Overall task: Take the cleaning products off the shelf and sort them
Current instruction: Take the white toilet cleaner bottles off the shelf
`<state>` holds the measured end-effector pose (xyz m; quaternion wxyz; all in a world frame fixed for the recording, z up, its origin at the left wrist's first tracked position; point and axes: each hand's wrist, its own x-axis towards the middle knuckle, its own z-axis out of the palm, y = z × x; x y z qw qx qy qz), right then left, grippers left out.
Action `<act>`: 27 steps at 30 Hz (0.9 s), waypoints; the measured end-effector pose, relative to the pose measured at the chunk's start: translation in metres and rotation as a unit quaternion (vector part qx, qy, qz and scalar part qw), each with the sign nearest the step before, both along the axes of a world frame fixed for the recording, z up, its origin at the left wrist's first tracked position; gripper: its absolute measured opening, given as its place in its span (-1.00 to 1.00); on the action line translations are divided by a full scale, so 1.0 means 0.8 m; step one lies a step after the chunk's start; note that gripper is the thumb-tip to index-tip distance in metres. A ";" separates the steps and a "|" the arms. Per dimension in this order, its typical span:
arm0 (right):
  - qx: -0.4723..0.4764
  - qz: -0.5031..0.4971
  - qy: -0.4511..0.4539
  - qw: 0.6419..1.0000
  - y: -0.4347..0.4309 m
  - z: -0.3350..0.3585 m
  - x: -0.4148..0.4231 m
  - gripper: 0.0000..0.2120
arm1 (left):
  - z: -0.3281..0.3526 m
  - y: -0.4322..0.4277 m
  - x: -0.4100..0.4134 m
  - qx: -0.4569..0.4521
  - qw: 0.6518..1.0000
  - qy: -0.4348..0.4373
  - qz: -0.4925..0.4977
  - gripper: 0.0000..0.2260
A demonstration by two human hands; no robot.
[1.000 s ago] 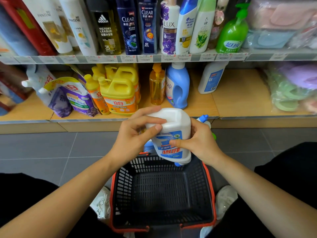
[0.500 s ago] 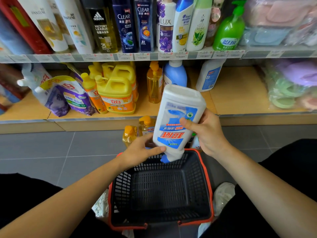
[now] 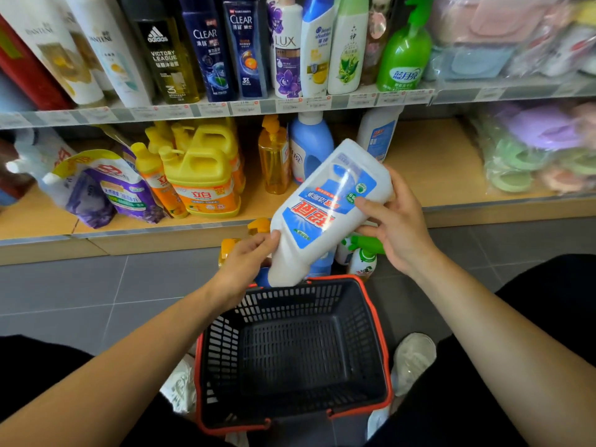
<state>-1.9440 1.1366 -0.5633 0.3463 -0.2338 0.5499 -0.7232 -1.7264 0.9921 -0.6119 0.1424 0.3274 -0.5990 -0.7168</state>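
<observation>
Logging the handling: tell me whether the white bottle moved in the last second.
Yes. The white bottle has risen and tilted rightward: its base, earlier below the lower shelf edge, now overlaps the shelf.

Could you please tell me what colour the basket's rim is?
The basket rim is red, head view.

White blue-labelled bottle [image 3: 325,208] tilted, cap downward; above basket's far rim.

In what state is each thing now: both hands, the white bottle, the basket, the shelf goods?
white bottle: upside down, tilted, neck end by the basket's far rim.
left hand: grips the bottle's neck end.
right hand: grips the bottle's base end.
basket: on the floor, empty.
yellow jug: upright on the lower shelf.
purple pouch: leaning on that shelf.
</observation>
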 end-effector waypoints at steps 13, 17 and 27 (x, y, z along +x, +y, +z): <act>0.157 -0.153 -0.193 0.956 0.051 -0.047 -0.026 -0.63 | 0.034 -0.006 -0.020 -0.205 0.975 0.070 -0.048 -0.61; 0.261 -0.112 -0.220 0.933 0.052 -0.085 -0.020 -0.49 | 0.046 -0.012 -0.034 -0.262 0.963 0.055 -0.040 -0.72; 0.442 0.013 -0.109 0.891 0.032 -0.146 -0.032 -0.30 | 0.031 -0.020 -0.063 -0.332 0.943 0.007 -0.034 -0.79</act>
